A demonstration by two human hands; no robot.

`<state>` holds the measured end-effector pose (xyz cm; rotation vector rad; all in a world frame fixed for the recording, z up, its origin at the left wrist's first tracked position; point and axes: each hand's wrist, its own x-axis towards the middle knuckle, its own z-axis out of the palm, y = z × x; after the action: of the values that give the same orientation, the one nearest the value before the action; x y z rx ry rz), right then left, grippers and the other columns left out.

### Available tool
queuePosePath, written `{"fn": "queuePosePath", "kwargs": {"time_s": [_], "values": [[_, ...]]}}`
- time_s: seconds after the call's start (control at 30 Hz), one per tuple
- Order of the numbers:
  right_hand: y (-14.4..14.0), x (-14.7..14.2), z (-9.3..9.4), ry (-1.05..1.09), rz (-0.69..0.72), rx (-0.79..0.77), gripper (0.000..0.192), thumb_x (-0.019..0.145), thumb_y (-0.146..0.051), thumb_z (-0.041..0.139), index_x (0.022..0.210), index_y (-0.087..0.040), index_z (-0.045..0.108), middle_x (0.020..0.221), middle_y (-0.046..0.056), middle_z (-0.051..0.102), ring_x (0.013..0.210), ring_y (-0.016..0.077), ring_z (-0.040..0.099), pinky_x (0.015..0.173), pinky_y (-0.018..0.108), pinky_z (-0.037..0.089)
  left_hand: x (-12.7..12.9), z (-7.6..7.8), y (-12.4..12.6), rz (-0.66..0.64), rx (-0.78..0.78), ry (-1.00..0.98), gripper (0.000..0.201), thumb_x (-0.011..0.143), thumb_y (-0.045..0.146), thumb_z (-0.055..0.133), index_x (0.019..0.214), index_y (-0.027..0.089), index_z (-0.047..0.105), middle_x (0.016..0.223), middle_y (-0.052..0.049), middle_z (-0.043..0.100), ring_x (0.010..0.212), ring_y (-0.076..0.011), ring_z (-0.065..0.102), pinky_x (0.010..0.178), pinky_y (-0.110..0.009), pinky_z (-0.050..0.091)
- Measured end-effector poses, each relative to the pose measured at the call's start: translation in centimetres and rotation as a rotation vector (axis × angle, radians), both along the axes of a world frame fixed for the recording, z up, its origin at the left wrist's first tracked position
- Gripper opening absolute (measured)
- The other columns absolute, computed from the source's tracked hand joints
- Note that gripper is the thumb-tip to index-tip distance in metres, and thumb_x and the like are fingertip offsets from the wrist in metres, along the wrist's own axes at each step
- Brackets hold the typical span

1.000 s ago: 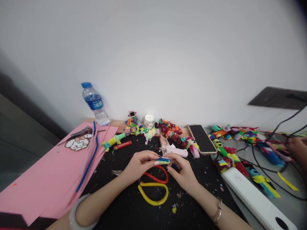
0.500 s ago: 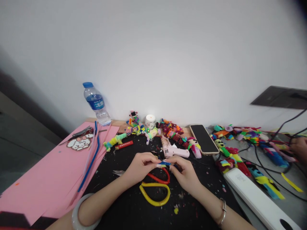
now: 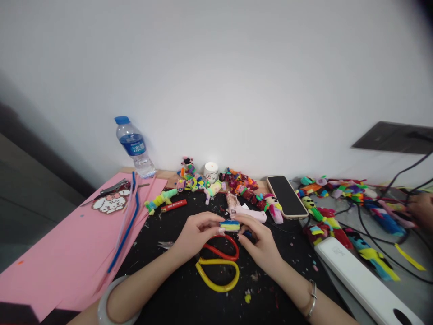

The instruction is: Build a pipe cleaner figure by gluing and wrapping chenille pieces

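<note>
Both hands pinch a little blue-and-yellow roll (image 3: 230,225) just above the scissors (image 3: 218,264) mid-mat, its long axis sideways, left hand (image 3: 196,235) and right hand (image 3: 259,241) gripping opposite ends, about equally close I think.

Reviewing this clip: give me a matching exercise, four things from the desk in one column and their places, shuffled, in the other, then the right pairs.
Things:
1. water bottle
2. phone
3. scissors
4. yellow-and-blue piece

Places:
A. pinched between left hand and right hand
B. face up, right of the glue gun
C. on the black mat, below the hands
D. by the wall, behind the pink paper

Pairs: 1-D, 2-B, 3-C, 4-A
</note>
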<state>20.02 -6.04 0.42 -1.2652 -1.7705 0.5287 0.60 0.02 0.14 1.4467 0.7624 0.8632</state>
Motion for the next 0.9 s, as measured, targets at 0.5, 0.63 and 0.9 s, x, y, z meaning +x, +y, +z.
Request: {"fn": "queuePosePath", "kwargs": {"time_s": [0.5, 0.63, 0.9], "values": [[-0.17, -0.05, 0.02, -0.027, 0.002, 0.087, 0.015, 0.082, -0.014, 0.058, 0.094, -0.021, 0.065, 0.089, 0.003, 0.071, 0.083, 0.0167, 0.066, 0.077, 0.026, 0.052, -0.06, -0.15, 0.00, -0.036, 0.128, 0.087, 0.011, 0.075, 0.023, 0.066, 0.078, 0.014, 0.072, 0.079, -0.007, 0.070, 0.073, -0.0184, 0.066, 0.069, -0.029, 0.052], [-0.21, -0.13, 0.25, -0.027, 0.023, 0.083, 0.014, 0.083, -0.012, 0.056, 0.090, -0.020, 0.066, 0.085, 0.003, 0.070, 0.079, 0.0157, 0.066, 0.073, 0.024, 0.052, 0.01, -0.26, -0.09, -0.065, 0.116, 0.079, 0.010, 0.076, 0.022, 0.065, 0.077, 0.014, 0.071, 0.078, -0.006, 0.069, 0.072, -0.0176, 0.065, 0.069, -0.029, 0.052], [-0.20, -0.23, 0.21, -0.005, -0.002, -0.011, 0.019, 0.081, -0.014, 0.058, 0.098, -0.022, 0.065, 0.088, 0.003, 0.070, 0.078, 0.0169, 0.066, 0.072, 0.027, 0.053, 0.12, -0.19, -0.31, -0.113, 0.020, 0.006, 0.021, 0.072, 0.022, 0.069, 0.091, 0.014, 0.064, 0.095, -0.009, 0.067, 0.082, -0.0194, 0.065, 0.075, -0.031, 0.052]]}}
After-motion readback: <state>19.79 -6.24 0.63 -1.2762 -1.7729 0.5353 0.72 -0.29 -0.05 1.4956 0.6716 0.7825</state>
